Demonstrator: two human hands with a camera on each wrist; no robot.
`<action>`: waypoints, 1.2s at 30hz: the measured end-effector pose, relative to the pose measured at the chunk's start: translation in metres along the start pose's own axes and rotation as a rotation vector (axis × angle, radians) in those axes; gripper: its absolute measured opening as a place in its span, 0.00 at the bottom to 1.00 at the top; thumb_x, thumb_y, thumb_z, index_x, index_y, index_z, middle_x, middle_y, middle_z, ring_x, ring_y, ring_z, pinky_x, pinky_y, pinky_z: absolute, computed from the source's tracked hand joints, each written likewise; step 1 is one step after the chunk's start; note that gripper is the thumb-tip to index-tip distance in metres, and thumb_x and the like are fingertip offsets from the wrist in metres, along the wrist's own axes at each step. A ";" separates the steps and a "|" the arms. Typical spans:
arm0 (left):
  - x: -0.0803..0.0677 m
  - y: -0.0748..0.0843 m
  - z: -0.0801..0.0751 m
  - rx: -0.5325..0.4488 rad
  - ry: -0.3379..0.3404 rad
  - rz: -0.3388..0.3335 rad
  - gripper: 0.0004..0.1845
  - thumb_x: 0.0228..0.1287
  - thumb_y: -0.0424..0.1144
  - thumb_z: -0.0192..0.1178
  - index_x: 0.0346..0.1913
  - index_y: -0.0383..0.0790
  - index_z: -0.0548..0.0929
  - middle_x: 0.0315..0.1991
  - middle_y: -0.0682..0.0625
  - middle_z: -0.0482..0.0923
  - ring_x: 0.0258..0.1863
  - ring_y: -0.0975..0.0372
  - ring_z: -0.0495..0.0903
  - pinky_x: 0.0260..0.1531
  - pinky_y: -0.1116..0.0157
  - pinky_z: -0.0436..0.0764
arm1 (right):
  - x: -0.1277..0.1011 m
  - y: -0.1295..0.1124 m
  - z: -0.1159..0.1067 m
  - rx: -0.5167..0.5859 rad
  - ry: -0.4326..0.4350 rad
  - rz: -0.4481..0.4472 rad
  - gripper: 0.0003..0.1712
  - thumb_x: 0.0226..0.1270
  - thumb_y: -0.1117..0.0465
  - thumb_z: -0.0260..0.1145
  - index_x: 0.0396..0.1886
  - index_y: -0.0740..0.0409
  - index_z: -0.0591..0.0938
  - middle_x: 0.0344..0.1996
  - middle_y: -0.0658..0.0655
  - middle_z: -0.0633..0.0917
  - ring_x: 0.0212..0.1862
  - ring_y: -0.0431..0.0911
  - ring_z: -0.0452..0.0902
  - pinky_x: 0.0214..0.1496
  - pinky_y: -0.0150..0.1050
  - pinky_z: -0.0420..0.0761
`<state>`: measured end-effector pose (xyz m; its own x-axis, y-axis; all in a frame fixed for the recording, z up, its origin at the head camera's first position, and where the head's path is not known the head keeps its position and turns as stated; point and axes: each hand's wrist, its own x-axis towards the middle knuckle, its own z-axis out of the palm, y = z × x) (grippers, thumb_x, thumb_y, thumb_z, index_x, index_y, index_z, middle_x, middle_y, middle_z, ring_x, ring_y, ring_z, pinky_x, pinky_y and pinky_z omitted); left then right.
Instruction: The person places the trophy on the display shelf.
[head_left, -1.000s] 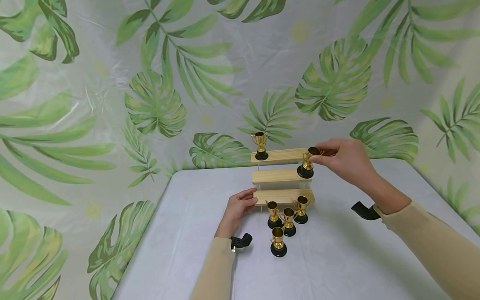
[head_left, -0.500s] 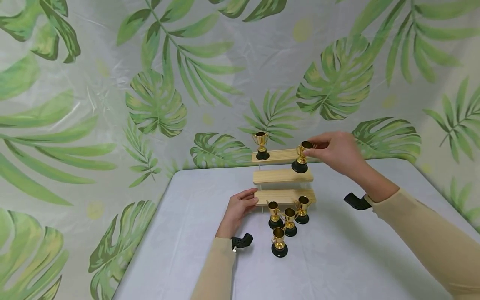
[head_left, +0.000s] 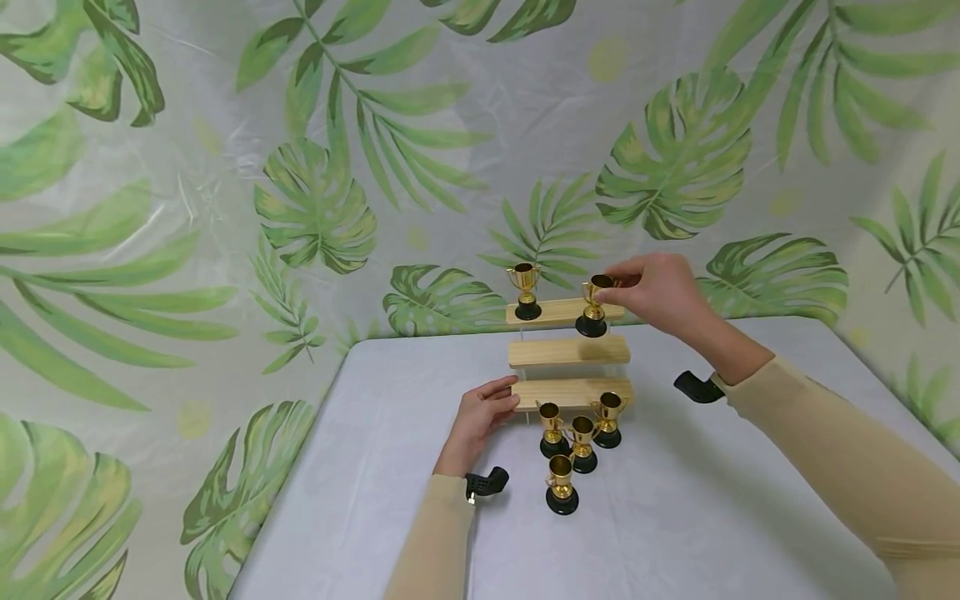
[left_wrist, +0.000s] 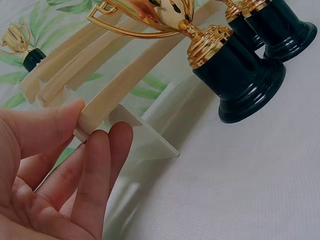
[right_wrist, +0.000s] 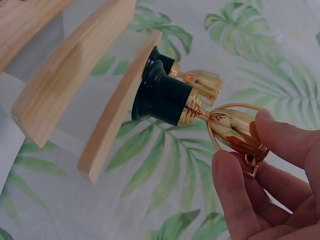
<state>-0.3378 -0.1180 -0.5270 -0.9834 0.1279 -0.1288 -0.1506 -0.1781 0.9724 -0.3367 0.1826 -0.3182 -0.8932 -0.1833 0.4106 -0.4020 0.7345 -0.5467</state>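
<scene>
A three-step wooden shelf (head_left: 567,352) stands on the white table. My right hand (head_left: 651,292) pinches a small gold trophy (head_left: 592,307) by its cup (right_wrist: 235,131), its black base (right_wrist: 161,99) at the top step's front edge (right_wrist: 118,107). Another trophy (head_left: 525,292) stands on the top step's left end. My left hand (head_left: 480,421) holds the left end of the lowest step (left_wrist: 125,85), thumb on top and fingers (left_wrist: 100,170) under it. Several more gold trophies (head_left: 573,442) stand on the table in front of the shelf.
The white table (head_left: 375,467) runs left to an edge near a leaf-print backdrop (head_left: 315,200), which also hangs behind the shelf. Clear plastic supports (left_wrist: 145,137) carry the steps. Black wrist camera mounts (head_left: 693,387) sit on both forearms.
My right hand has carried the trophy up and to the left, from beside the middle step to the top step's front edge. The left hand has stayed on the lowest step.
</scene>
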 end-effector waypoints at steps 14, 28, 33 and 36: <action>-0.002 0.000 0.001 -0.001 0.008 -0.009 0.22 0.60 0.30 0.72 0.58 0.40 0.86 0.50 0.44 0.83 0.41 0.62 0.84 0.45 0.64 0.84 | 0.024 0.005 0.007 -0.013 -0.036 0.005 0.24 0.63 0.48 0.75 0.53 0.58 0.88 0.42 0.60 0.88 0.40 0.51 0.82 0.38 0.51 0.82; -0.002 -0.003 0.000 -0.001 -0.002 0.007 0.23 0.61 0.30 0.71 0.60 0.39 0.84 0.52 0.42 0.83 0.43 0.62 0.84 0.48 0.63 0.83 | 0.052 -0.002 0.018 -0.033 -0.082 0.012 0.25 0.63 0.49 0.75 0.53 0.60 0.87 0.44 0.60 0.88 0.43 0.52 0.83 0.41 0.51 0.82; -0.001 -0.003 -0.001 0.001 -0.008 0.008 0.23 0.61 0.31 0.71 0.61 0.38 0.84 0.51 0.43 0.83 0.42 0.62 0.84 0.48 0.63 0.83 | 0.057 -0.007 0.022 -0.042 -0.075 0.011 0.24 0.62 0.49 0.76 0.52 0.60 0.88 0.42 0.60 0.89 0.40 0.51 0.83 0.38 0.49 0.82; -0.001 -0.003 0.000 0.000 -0.006 0.006 0.23 0.61 0.31 0.71 0.60 0.39 0.84 0.51 0.43 0.83 0.42 0.62 0.84 0.48 0.62 0.84 | 0.059 -0.007 0.025 -0.041 -0.066 0.002 0.23 0.61 0.50 0.76 0.50 0.60 0.88 0.42 0.60 0.89 0.39 0.50 0.83 0.37 0.49 0.82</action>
<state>-0.3363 -0.1177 -0.5297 -0.9836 0.1332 -0.1219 -0.1449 -0.1792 0.9731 -0.3920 0.1501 -0.3087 -0.9058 -0.2234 0.3602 -0.3930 0.7608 -0.5164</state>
